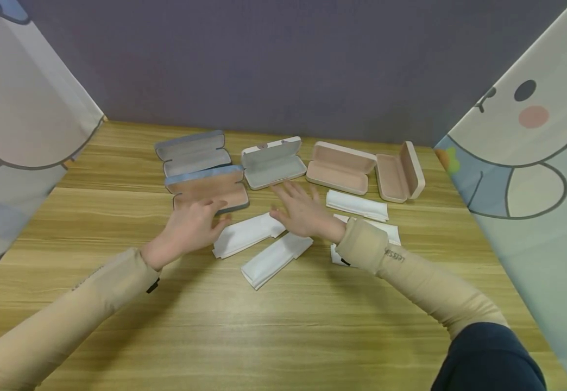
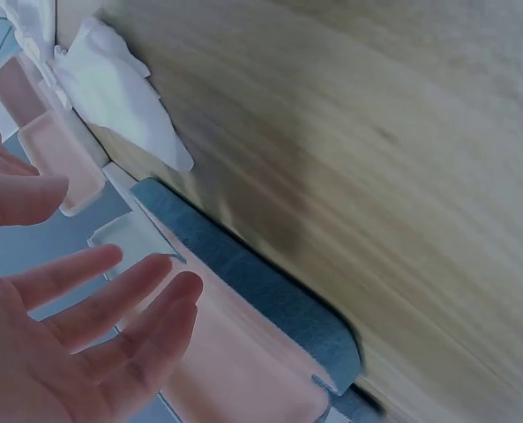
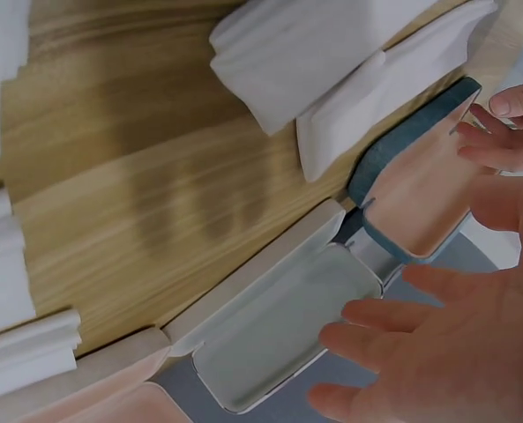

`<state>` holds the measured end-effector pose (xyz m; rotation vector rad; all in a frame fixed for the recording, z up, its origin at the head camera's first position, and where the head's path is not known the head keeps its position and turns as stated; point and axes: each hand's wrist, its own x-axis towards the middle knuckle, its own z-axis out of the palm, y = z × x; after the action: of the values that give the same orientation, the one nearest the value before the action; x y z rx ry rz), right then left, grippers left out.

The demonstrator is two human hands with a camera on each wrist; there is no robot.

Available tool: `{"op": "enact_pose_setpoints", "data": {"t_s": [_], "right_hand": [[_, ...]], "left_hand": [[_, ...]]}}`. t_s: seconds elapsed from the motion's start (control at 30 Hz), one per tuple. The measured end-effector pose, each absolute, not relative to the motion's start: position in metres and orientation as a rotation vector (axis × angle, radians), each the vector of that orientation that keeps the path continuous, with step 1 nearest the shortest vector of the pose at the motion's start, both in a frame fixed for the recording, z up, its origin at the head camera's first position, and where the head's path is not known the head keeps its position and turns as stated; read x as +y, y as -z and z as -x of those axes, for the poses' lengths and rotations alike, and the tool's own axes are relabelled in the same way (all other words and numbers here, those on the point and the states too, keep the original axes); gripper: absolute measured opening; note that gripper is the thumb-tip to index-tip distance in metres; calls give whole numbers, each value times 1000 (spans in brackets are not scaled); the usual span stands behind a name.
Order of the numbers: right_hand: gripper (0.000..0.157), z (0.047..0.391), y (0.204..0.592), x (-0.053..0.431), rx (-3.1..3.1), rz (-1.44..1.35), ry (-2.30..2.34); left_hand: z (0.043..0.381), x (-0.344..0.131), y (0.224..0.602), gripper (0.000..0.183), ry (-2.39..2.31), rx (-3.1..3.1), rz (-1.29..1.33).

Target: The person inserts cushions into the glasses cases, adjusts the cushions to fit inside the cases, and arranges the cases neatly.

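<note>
My left hand [image 1: 188, 225] is over the near edge of a blue glasses case [image 1: 210, 190] with a pink lining, its lid raised. Nothing is held in it, and its fingers are spread in the left wrist view. The right hand [image 1: 300, 209], also holding nothing, spreads its fingers just in front of a white glasses case [image 1: 276, 171] with a grey-green lining. Between and below the hands lie two folded white cloths, one further left [image 1: 246, 233] and one nearer the front [image 1: 276, 260].
At the back left sits a grey-blue case [image 1: 195, 155]. Two pink-lined cases, one wide [image 1: 337, 174] and one turned sideways [image 1: 392, 176], stand at right with lids up. More folded white cloths [image 1: 357, 205] lie before them, partly behind my right sleeve. Printed panels [image 1: 518, 163] flank the wooden table [image 1: 264, 336].
</note>
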<state>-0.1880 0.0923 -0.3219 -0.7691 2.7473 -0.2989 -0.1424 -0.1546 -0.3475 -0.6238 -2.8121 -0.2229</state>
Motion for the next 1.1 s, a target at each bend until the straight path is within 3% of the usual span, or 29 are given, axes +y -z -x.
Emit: {"op": "enact_pose_setpoints", "data": {"t_s": [0.5, 1.1], "right_hand": [[53, 189, 337, 85, 2668, 772, 276], [51, 192, 349, 83, 2664, 768, 235]], "left_hand": [[140, -159, 354, 17, 269, -2933, 607], [135, -155, 360, 20, 137, -3159, 519]]}}
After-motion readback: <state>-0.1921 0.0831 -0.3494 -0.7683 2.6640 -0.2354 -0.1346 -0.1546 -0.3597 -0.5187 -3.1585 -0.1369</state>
